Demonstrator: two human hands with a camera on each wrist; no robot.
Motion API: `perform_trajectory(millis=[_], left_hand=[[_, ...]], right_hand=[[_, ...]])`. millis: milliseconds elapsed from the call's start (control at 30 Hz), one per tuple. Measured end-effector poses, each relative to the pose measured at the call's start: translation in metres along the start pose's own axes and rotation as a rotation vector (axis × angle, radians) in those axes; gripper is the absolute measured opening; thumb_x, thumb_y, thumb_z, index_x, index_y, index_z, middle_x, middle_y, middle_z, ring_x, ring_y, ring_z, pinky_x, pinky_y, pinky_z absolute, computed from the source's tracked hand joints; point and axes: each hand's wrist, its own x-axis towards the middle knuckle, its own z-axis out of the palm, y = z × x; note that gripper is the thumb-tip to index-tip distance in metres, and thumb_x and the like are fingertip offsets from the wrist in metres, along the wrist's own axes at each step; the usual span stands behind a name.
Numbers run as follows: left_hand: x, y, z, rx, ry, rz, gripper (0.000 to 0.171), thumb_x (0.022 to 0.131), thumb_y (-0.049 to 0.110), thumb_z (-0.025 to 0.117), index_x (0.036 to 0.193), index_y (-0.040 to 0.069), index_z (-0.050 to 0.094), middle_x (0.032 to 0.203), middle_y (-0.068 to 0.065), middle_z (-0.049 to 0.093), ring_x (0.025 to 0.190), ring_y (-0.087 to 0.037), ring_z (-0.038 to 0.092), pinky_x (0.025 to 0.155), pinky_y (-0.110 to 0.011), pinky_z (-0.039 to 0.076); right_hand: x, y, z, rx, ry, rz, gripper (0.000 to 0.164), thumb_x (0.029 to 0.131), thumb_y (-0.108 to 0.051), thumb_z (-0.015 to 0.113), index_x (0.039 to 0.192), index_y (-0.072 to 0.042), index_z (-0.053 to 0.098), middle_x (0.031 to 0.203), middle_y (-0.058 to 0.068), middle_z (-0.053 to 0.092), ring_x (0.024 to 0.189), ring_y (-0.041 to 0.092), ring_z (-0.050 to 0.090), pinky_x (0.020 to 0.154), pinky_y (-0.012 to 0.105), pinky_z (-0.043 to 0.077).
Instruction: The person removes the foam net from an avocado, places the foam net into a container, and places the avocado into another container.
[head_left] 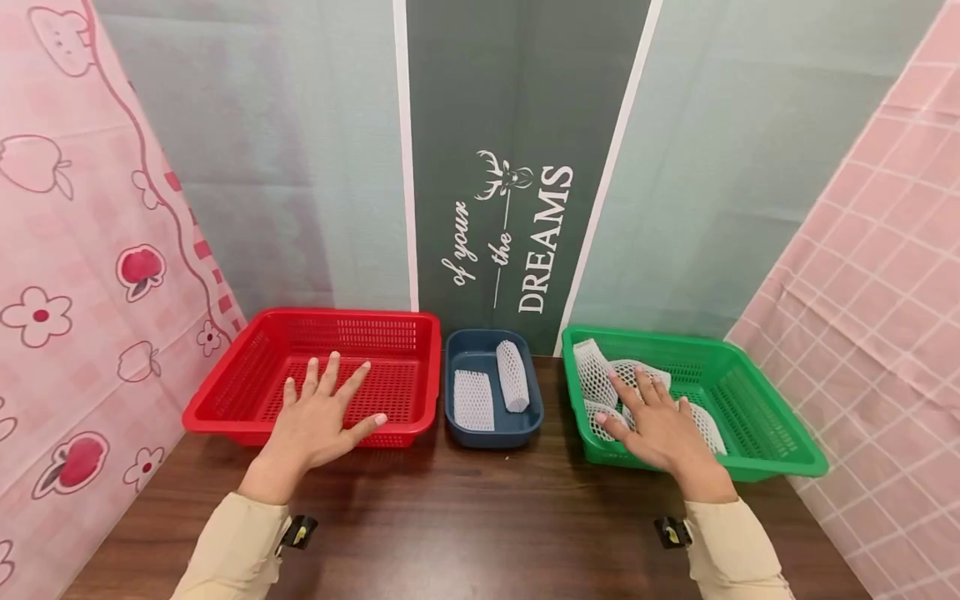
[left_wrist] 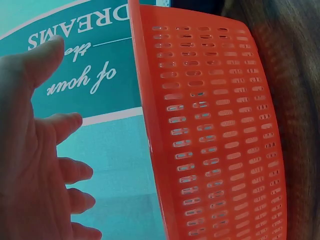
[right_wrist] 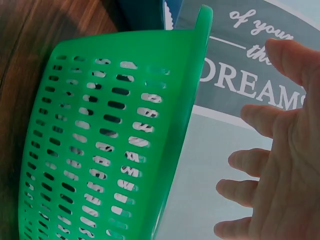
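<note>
My left hand (head_left: 318,425) hovers over the front of a red plastic basket (head_left: 427,375), fingers spread, holding nothing. The left wrist view shows that hand (left_wrist: 30,145) above the rim, apart from the slotted wall. Over a green basket (head_left: 772,417) my right hand (head_left: 663,425) is spread the same way. Several white foam mesh sleeves (head_left: 592,371) lie in the green basket, partly hidden by that hand. In the right wrist view the hand (right_wrist: 285,145) is clear of the green rim. Between the baskets, a dark blue tray (head_left: 495,439) holds a flat foam sleeve (head_left: 474,402) and a rolled one (head_left: 513,377).
All three containers stand on a brown wooden table (head_left: 480,517). A green and grey printed cloth (head_left: 495,108) hangs behind them. Pink patterned cloths (head_left: 90,333) close off the left and right sides.
</note>
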Motion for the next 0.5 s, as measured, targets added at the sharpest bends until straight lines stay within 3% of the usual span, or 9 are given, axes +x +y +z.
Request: perform_trajectory(millis=[167,267,367,500], left_hand=[[-0.0005,0.0001,0.0006,0.0,0.005,0.0,0.082,0.081,0.054,0.059,0.145,0.011,0.031,0.147,-0.029,0.017,0.13,-0.053,0.01,0.098,-0.067,0.009],[-0.0002,0.0006,-0.0005,0.004,0.008,0.004,0.082,0.081,0.052,0.061,0.145,0.011,0.032,0.146,-0.029,0.019,0.13,-0.052,0.015,0.098,-0.067,0.014],[0.0001,0.0008,-0.0016,0.013,0.052,0.025,0.078,0.079,0.048,0.066,0.14,0.008,0.04,0.14,-0.029,0.032,0.124,-0.049,0.032,0.093,-0.065,0.028],[0.0,0.0001,-0.0009,0.046,0.157,0.077,0.063,0.074,0.039,0.074,0.125,0.004,0.057,0.119,-0.024,0.054,0.102,-0.04,0.054,0.076,-0.056,0.045]], right_hand=[[-0.0006,-0.0023,0.0009,0.002,-0.004,-0.001,0.072,0.091,-0.056,0.043,0.144,-0.008,0.033,0.145,0.03,0.019,0.128,0.052,0.02,0.089,0.074,0.016],[-0.0007,-0.0015,0.0008,-0.003,0.022,-0.016,0.07,0.09,-0.052,0.05,0.143,-0.008,0.035,0.143,0.031,0.024,0.126,0.052,0.025,0.089,0.072,0.021],[-0.0005,-0.0002,-0.0001,-0.003,0.096,-0.068,0.061,0.087,-0.037,0.062,0.135,-0.003,0.046,0.132,0.031,0.04,0.115,0.049,0.041,0.085,0.066,0.034],[-0.0008,0.0,-0.0026,-0.006,0.169,-0.127,0.043,0.08,-0.021,0.069,0.116,0.001,0.06,0.109,0.026,0.056,0.094,0.042,0.055,0.071,0.056,0.045]])
